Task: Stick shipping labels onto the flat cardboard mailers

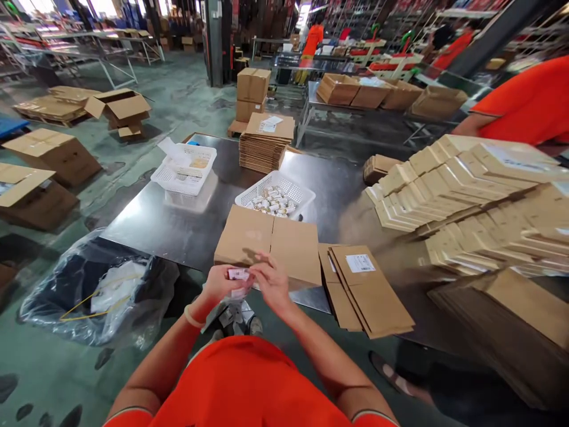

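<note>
My left hand (217, 283) and my right hand (272, 282) meet over the near edge of a steel table (178, 225). Together they hold a small packet with a pink-and-white label (239, 274). Just beyond my hands lies a closed brown carton (269, 240) with its two flaps shut. Behind it stands a white plastic basket (276, 197) filled with several small wrapped items. To the right of my hands lies a pile of flat cardboard blanks (368, 290), the top one bearing a white label.
Two nested white baskets (183, 168) and a stack of flat cartons (265, 142) stand further back. Rows of folded small boxes (466, 190) fill the right side. A clear rubbish bag (98, 290) sits on the floor at left. A person in orange (524, 104) stands at right.
</note>
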Demonstrator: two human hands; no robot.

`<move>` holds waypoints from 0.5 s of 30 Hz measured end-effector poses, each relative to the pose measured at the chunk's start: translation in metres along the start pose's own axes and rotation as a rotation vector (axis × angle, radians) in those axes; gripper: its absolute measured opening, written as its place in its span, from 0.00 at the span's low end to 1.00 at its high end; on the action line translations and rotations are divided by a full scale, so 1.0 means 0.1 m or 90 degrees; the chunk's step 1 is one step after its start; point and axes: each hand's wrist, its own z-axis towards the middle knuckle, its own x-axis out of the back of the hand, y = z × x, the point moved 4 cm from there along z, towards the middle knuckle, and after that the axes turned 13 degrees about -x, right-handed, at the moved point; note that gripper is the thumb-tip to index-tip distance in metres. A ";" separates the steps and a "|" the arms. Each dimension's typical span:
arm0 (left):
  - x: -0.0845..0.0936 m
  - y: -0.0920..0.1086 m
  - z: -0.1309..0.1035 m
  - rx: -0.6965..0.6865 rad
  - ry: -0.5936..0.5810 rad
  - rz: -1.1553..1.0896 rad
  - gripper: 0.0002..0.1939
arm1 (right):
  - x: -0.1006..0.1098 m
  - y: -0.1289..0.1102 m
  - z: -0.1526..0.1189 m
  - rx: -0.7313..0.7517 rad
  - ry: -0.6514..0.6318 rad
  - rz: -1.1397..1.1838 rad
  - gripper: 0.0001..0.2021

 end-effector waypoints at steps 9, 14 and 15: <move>-0.06 -0.35 -0.09 0.087 0.010 -0.113 0.31 | 0.06 -0.07 1.70 -0.189 0.083 -0.193 0.04; 0.13 -0.70 -0.19 0.091 -0.031 -0.068 0.31 | 0.00 -0.03 1.74 -0.207 0.083 -0.410 0.21; 0.18 -0.77 -0.25 0.085 -0.055 -0.055 0.31 | -0.01 -0.07 1.70 -0.175 0.108 -0.440 0.31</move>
